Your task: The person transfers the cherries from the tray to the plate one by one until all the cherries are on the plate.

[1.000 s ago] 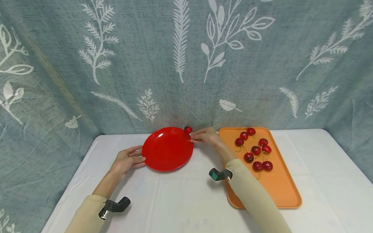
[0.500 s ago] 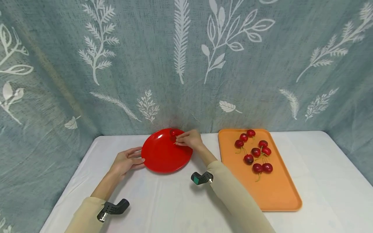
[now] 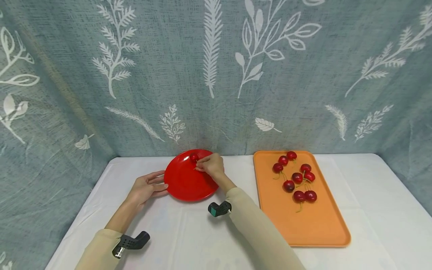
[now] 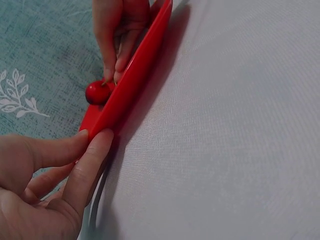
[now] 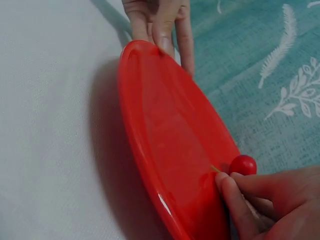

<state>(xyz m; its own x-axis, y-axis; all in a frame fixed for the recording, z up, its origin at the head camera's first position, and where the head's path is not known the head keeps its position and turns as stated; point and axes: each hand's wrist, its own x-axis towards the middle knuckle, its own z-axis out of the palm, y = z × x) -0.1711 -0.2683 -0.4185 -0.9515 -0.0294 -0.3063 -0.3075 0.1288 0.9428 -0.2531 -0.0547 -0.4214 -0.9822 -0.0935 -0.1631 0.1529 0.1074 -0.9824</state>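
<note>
A round red plate is on the white tabletop, left of the middle in the head view. My left hand grips its left rim, thumb on one side and fingers on the other, as the left wrist view shows. Over the far part of the plate, my right hand pinches a red cherry by its green stem. In the right wrist view the cherry sits just beyond my fingertips, with the stem end poking out between thumb and finger.
An orange tray lies to the right of the plate, bearing several dark red cherries with stems in its far half. A grey-green curtain with white leaf prints hangs behind the table.
My right hand has carried the cherry leftward from the plate's right rim to over its far part. My left hand keeps its grip on the rim.
</note>
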